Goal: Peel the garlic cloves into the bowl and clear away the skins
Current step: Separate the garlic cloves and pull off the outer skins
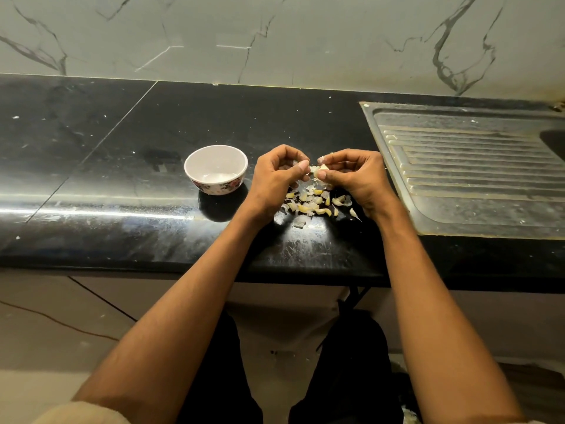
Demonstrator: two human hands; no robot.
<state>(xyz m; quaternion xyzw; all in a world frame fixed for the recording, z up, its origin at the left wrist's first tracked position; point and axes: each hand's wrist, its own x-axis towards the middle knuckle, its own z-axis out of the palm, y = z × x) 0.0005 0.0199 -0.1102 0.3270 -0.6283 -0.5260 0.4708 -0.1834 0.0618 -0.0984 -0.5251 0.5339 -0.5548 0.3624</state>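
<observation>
We grip 1 garlic clove [321,172] between left hand [276,175] and right hand [356,175], just right of the bowl [214,157]. Bowl looks empty; the pile [315,203] right of it remains, so we judge peeling barely begun.

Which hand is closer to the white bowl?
Left. The left hand is just right of the bowl; the right hand is farther right, beyond the garlic clove.

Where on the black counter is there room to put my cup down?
Bare counter lies left of the bowl, and more behind it toward the marble wall. It is crowded between the left hand and right hand, where the garlic cloves and skins lie scattered. The sink drainboard fills the right side.
</observation>
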